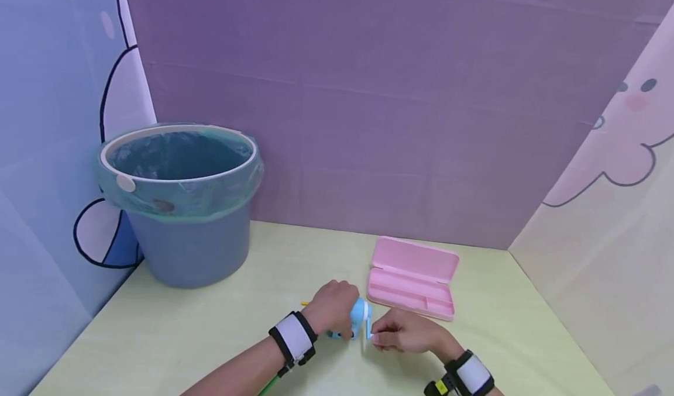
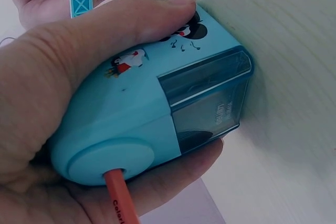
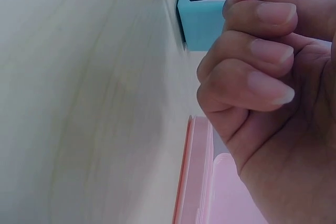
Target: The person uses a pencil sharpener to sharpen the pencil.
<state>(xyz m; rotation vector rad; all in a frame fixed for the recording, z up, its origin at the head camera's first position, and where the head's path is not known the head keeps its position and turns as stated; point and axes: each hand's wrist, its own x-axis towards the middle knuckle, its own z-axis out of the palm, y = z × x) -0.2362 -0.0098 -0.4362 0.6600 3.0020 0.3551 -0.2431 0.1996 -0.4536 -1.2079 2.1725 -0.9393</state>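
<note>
My left hand (image 1: pixel 333 307) grips a light blue crank pencil sharpener (image 2: pixel 144 100) on the table, thumb across its printed side and fingers round the other. The sharpener has a see-through dark shavings drawer (image 2: pixel 207 103). From its round front sticks an orange-red pencil (image 2: pixel 121 198) with lettering; in the head view only a bit shows left of the hand. My right hand (image 1: pixel 408 330) pinches the end of the blue crank (image 1: pixel 368 327) on the sharpener's right, its other fingers curled in. In the right wrist view the fingers hide the crank's knob.
Just behind the right hand lies an open pink pencil case (image 1: pixel 413 260), its compartments facing up. A blue-grey bin (image 1: pixel 189 250) with a green liner bag stands at the back left. Purple cloth (image 1: pixel 368 121) walls off the back of the pale table (image 1: pixel 221 320).
</note>
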